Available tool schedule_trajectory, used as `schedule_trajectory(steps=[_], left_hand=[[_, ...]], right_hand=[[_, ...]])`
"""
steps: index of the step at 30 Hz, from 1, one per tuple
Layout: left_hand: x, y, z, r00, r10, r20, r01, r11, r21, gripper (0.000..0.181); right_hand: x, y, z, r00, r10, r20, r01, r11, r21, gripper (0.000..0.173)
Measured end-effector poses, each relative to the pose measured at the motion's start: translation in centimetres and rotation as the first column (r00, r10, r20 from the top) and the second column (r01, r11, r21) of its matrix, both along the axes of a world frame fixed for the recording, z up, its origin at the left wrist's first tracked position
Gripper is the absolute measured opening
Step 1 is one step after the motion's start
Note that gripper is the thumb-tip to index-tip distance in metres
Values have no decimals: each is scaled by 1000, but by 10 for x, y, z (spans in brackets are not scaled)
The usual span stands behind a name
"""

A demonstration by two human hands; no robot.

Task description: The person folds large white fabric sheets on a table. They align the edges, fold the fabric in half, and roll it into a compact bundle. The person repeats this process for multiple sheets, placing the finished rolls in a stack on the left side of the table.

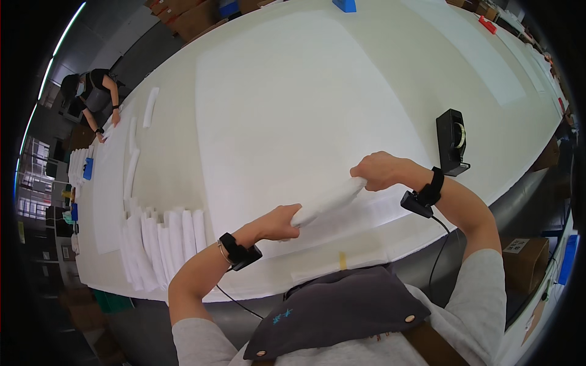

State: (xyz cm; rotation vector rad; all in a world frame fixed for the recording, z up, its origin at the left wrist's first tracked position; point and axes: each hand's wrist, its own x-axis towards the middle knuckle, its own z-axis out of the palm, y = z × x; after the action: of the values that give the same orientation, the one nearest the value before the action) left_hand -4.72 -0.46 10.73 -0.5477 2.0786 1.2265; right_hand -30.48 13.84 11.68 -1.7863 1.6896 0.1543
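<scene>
A rolled length of white sheet material (327,203) is stretched slantwise between my hands, above the near part of the table. My left hand (279,223) grips its lower left end, and my right hand (377,171) grips its upper right end. Beneath the roll, a large translucent white sheet (293,114) is spread across the pale table. Several finished-looking white rolls (165,247) lie side by side to the left of my left hand. A black tape dispenser (451,142) stands to the right, beyond my right wrist.
A co-worker (94,94) bends over the table's far left side, both hands on white material. Thin white rolls (132,174) lie at the left. A blue object (344,5) rests at the far edge. A cardboard box (525,263) sits beside the table at the right.
</scene>
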Motion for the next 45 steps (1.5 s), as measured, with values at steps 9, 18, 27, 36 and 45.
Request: schedule_trajectory(steps=[9, 18, 27, 36, 45], left_hand=[[-22, 80, -3, 972, 189, -136, -132, 929, 345, 39], [-35, 94, -21, 873, 488, -1, -372, 667, 646, 28], [-60, 117, -20, 935, 335, 117, -301, 573, 762, 34], [-69, 129, -16, 909, 400, 118, -315, 473, 823, 31], [-90, 116, -31, 721, 685, -101, -545, 651, 528, 28]], right_hand=[[-9, 32, 6, 992, -62, 107, 42, 983, 178, 19], [-70, 113, 3, 321, -558, 765, 834, 550, 52, 33], [-61, 108, -9, 418, -336, 844, 588, 808, 31, 27], [-90, 110, -46, -127, -109, 986, 735, 657, 167, 12], [-17, 111, -28, 106, -420, 901, 874, 471, 117, 17]])
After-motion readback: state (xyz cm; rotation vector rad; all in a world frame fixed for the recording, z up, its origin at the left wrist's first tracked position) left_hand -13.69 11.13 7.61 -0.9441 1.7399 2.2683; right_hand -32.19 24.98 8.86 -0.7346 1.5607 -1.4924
